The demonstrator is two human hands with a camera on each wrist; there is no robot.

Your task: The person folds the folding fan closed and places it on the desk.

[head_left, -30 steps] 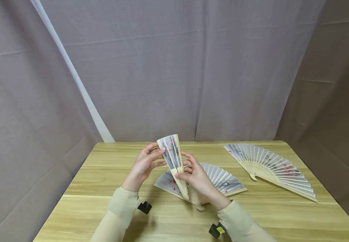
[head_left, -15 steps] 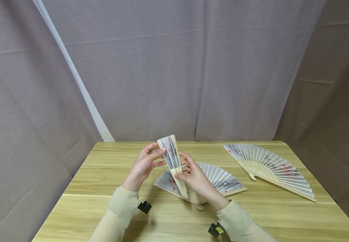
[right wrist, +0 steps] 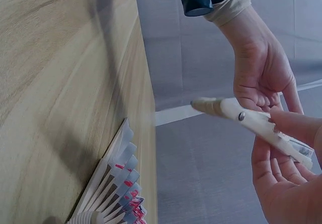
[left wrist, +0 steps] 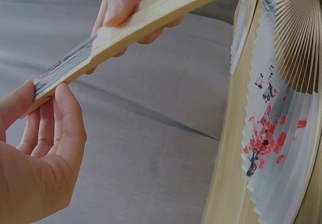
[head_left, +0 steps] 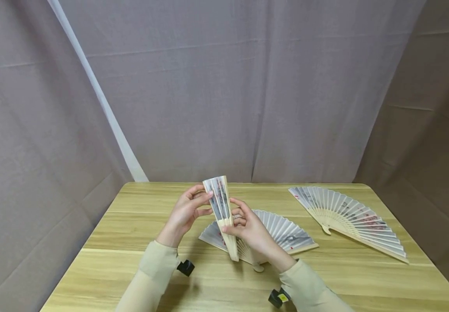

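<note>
A nearly folded fan (head_left: 222,212) is held up above the middle of the wooden table (head_left: 130,234), its paper end pointing up and away and its pivot end down toward the near side. The paper end is pinched by the left hand (head_left: 185,214), with the thumb on one side and the fingertips (left wrist: 68,103) pressed against the other, as is seen in the left wrist view. The lower part of the wooden guard is gripped by the right hand (head_left: 249,229), whose fingers are curled around the sticks just above the rivet; this grip is confirmed in the right wrist view, where the pivot end (right wrist: 236,114) is seen sticking out past the thumb. The leaf is closed to a narrow wedge, with only a few pleats left showing at the top.

Directly behind and below the held fan, an open fan (head_left: 282,229) is laid flat on the table, partly hidden by the right hand; red blossom print is shown on its leaf at the left. A second open fan (head_left: 349,216) is laid well apart from it at the far right of the table, spread toward the right edge. Pale sleeves are worn on both forearms, and a small black wrist device (head_left: 186,267) is seen under the left one. A grey cloth backdrop (head_left: 224,86) is hung behind the table.
</note>
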